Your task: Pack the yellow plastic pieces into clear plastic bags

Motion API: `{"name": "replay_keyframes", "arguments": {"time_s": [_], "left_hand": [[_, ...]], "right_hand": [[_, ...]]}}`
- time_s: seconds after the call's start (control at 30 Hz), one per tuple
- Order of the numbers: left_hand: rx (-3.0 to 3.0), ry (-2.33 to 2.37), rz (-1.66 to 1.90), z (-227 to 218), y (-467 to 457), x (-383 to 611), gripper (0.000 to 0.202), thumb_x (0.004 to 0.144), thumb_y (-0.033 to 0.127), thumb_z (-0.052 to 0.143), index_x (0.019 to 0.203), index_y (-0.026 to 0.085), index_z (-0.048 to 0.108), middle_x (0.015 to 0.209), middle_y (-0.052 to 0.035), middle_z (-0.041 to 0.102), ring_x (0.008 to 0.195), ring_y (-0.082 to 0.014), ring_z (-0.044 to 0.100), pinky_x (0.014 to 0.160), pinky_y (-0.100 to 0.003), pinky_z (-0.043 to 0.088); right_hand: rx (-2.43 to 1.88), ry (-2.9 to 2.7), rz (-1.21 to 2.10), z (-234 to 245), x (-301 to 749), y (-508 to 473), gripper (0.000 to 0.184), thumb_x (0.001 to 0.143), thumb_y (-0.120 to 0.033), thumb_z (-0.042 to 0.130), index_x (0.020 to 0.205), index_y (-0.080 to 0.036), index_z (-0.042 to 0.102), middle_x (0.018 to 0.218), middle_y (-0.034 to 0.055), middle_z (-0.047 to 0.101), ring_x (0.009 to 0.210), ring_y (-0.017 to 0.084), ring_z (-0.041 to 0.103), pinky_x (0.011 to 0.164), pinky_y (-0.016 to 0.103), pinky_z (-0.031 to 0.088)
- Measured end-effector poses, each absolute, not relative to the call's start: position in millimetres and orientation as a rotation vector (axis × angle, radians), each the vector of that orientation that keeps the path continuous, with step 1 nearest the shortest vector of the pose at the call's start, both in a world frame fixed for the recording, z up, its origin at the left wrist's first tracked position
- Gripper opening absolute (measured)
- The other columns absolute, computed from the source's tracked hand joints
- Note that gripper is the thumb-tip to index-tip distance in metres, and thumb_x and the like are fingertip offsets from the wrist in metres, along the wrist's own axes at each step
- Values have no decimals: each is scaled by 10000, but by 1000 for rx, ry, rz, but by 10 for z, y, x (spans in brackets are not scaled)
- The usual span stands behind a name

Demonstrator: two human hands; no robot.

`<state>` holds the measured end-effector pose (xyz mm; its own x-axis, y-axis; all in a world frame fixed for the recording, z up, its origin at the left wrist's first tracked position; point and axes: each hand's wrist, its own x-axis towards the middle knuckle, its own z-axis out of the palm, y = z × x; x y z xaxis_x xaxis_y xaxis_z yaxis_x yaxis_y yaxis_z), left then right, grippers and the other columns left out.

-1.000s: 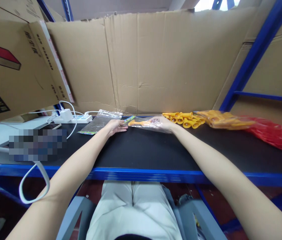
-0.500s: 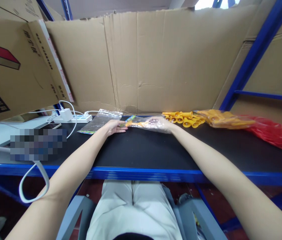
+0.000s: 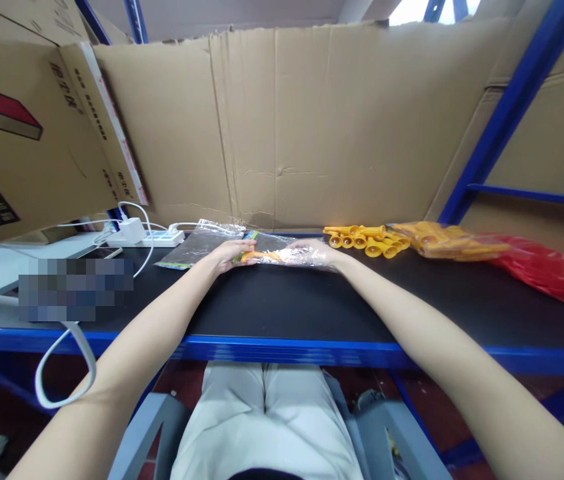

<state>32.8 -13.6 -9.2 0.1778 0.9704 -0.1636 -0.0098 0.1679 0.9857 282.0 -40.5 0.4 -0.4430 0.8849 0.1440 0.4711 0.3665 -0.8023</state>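
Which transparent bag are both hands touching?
The middle bag, between the left hand and right hand; the left bag lies flat, the right bag bulges with yellow pieces.

Matt black worktop (image 3: pixel 292 303), its front rail (image 3: pixel 287 351) glossy blue-painted metal; over it, a shiny, crinkled clear-plastic bag (image 3: pixel 273 241); on it, smooth yellow plastic horns (image 3: pixel 375 249), glossy red film (image 3: pixel 547 268); behind it, matt cardboard (image 3: pixel 342 127).

White power strip (image 3: pixel 169 237) near cardboard panel (image 3: pixel 352 127)
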Motion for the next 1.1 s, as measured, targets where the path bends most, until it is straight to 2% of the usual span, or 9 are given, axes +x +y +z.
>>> {"name": "replay_keyframes", "arguments": {"time_s": [0.13,0.23,0.37,0.43,0.5,0.67,0.9,1.0,1.1], "left_hand": [[1102,1176,1051,-111,-107,367,287,770,18,548,1036,105,614,902,-74,634,640,-107,628,644,-294,589],[1154,1260,1041,-128,-100,360,286,751,27,566,1015,123,621,883,-69,629,680,-137,629,684,-349,579],[1527,1484,1152,-137,-80,293,231,714,114,643,941,154,657,912,-90,627,1019,-255,579,902,-388,478],[1794,1549,1261,-146,-65,263,236,701,132,652,934,163,668,1044,-118,598,1189,-288,464,1026,-379,361],[2011,1534,1273,-168,-55,263,280,708,136,633,985,168,660,1175,-126,546,1257,-289,389,1086,-372,266],[2236,1311,1113,-240,-70,384,329,699,137,615,1024,178,648,1294,-93,494,1272,-261,377,1105,-363,226],[2281,1239,934,-214,-130,500,459,637,-57,446,961,161,688,1246,-84,573,1225,-228,464,1087,-329,279],[2159,1286,968,-206,-100,467,484,575,-82,441,895,170,702,1181,-56,621,1208,-225,484,1087,-320,286],[2029,1332,1017,-210,-48,397,453,547,-78,459,818,188,707,1098,-31,663,1189,-226,499,1081,-324,296]], "right_hand": [[-1153,-1960,1091,-26,2856,-404,393,667,-270,695,1037,-144,663,1105,78,651,1018,192,594,949,319,417],[-1191,-1913,1133,-23,2873,-430,367,634,-264,720,974,-129,690,1058,82,671,1018,194,599,953,290,415],[-1247,-1871,1159,-1,2863,-462,316,646,-228,697,950,-143,707,1044,74,678,1017,188,602,946,285,419],[-1256,-1871,1163,1,2852,-466,305,658,-206,681,956,-146,708,1063,76,672,1018,182,600,949,288,415],[-1267,-1880,1150,-3,2845,-462,295,662,-188,672,952,-149,710,1082,77,665,1022,178,595,955,293,409],[-1185,-1942,1216,-9,2847,-455,323,676,-176,651,994,-173,706,1119,57,651,1055,160,574,985,283,382],[-1257,-1951,1156,0,2831,-429,313,652,-151,642,954,-169,719,1031,48,684,934,153,612,930,287,426],[-1338,-1841,983,15,2920,-322,218,688,-136,564,836,-136,724,899,67,703,781,152,635,818,290,483],[-1502,-1655,592,24,3149,-186,276,747,-114,430,839,-113,690,863,90,686,730,155,629,764,309,496]]}}
